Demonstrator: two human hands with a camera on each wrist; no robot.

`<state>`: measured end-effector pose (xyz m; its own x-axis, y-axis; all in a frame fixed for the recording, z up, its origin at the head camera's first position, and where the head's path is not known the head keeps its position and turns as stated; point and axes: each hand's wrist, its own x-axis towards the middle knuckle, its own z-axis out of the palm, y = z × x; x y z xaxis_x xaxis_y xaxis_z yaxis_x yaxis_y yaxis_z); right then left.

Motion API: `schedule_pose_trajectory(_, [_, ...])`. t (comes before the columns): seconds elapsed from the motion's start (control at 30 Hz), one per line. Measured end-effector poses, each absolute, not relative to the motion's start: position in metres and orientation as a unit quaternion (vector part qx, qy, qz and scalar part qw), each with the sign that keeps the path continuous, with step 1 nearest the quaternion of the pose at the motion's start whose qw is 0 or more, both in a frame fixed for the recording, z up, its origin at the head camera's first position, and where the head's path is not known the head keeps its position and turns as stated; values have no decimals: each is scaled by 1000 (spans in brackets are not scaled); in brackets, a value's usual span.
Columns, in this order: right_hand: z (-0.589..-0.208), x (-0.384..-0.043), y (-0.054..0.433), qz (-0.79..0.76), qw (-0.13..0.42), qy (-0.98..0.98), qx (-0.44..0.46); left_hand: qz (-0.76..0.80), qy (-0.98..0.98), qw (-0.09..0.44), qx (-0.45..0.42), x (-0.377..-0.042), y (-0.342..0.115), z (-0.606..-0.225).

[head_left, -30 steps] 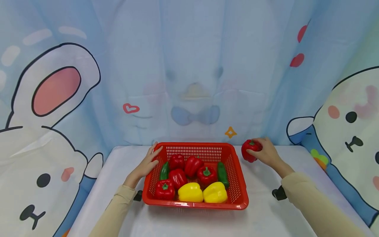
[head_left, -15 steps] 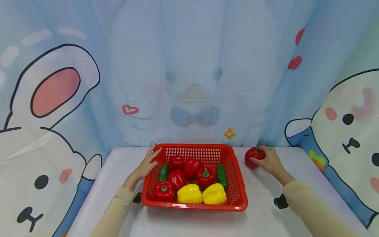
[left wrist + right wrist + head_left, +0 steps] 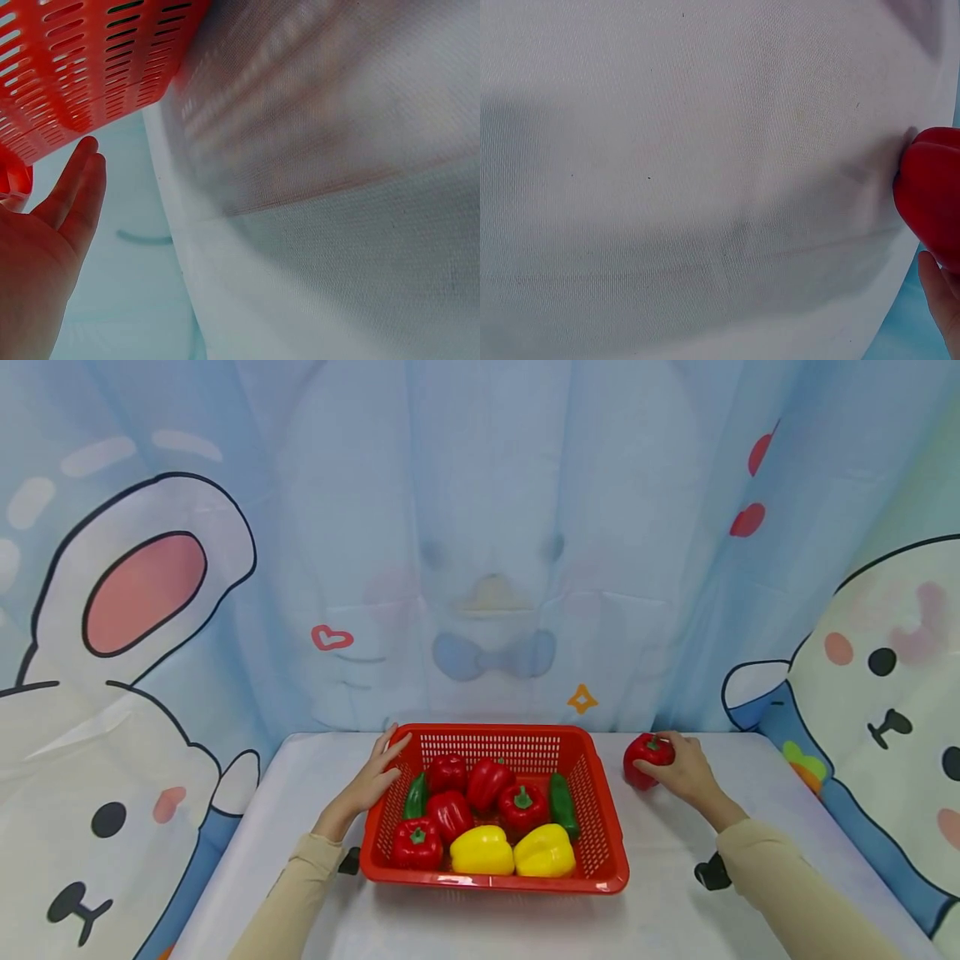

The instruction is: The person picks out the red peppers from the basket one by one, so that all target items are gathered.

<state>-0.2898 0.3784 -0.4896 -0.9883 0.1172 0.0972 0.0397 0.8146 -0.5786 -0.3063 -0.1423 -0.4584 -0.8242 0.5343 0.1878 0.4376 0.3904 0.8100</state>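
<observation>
So the red bell pepper is off to the right of the basket, near the back edge of the white table, and the right hand has it pinched, thumb low on the near side and the fingers reaching over the top by the green stem. Can't tell how every finger lies since some are hidden, and can't really tell if the bottom is touching the cloth or just above it. The left hand is over at the basket's left rim, fingers straight and a bit spread in the head view, touching it rather than wrapped round it as far as anyone can see. Handling-wise, the pepper is probably pretty light for its bulk, with a firm wall that shouldn't give much under a normal pinch. The skin is super glossy though, so it's likely a bit slippery, and those rounded shoulders could roll out of a grip that's too high. Best bet is probably thumb and fingers on opposite sides at the widest part, maybe settled into the grooves between the lobes. The stem looks short and a poor thing to lift by. Doesn't seem very fragile, but a hard squeeze might dent it if it's real, and honestly it's so shiny it could be plastic
</observation>
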Motion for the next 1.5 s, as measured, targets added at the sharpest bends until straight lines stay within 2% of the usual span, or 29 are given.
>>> schedule_pose_trajectory(0.6, [-484,-289,379,305,43,-950,-48,478,827,52,291,-307,-143,-461])
schedule_pose_trajectory(0.93, [-464,-290,373,278,45,-959,-23,472,829,49,297,-306,-142,-458])
schedule_pose_trajectory(1.2, [-441,-294,343,263,54,-963,18,476,827,44,296,-306,-142,-457])
schedule_pose_trajectory(1.5, [-422,-289,291,278,57,-952,113,492,820,71,284,-306,-142,-460])
